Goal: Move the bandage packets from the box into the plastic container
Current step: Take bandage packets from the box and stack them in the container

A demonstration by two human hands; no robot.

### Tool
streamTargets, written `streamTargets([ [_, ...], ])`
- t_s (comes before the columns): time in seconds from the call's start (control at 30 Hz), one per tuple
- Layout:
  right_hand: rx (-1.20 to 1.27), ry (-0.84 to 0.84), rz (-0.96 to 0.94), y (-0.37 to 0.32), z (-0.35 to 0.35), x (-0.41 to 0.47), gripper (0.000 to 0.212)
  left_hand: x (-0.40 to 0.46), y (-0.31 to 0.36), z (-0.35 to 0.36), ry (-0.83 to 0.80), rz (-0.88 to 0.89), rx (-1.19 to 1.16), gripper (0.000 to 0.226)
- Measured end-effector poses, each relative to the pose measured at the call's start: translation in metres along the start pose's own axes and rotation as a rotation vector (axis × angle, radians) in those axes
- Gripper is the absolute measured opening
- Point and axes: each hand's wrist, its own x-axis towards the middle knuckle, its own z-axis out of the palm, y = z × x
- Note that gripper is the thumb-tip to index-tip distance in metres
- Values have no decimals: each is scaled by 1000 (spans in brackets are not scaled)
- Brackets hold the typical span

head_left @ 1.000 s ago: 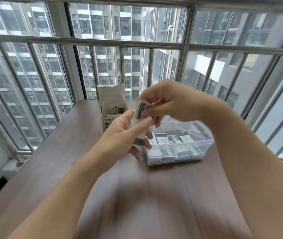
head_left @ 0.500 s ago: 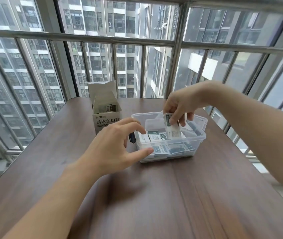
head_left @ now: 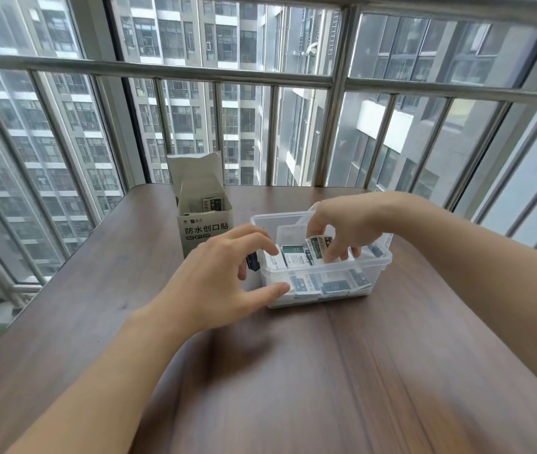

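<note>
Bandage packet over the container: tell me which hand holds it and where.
The right hand pinches the bandage packet by its upper right edge, inside the plastic container. The left hand holds nothing.

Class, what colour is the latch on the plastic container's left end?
Dark blue latch, seen in the head view, partly behind the left hand.

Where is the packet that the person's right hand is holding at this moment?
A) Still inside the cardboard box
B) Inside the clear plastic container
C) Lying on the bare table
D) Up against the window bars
B: the right hand reaches down into the plastic container, its fingers pinching a bandage packet over the packets already lying there.
</note>
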Motion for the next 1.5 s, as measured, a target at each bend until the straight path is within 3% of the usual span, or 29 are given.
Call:
streamTargets([
  [0.27, 46, -29, 4, -4, 5, -3, 57, 0, 0, 1, 1, -5, -9, 42],
  [0.43, 95, -45, 5, -4, 2, -7, 59, -1, -1, 1, -1, -11, -9, 42],
  [0.63, 163, 139, -82, -4, -15, -15, 51, 1, -2, 2, 1, -8, -2, 42],
  [0.83, 125, 61, -99, -18, 0, -2, 53, 0, -3, 3, 3, -6, -8, 43],
  [1.5, 90, 178, -135, -26, 14, 12, 49, 0, -2, 2, -5, -14, -10, 44],
])
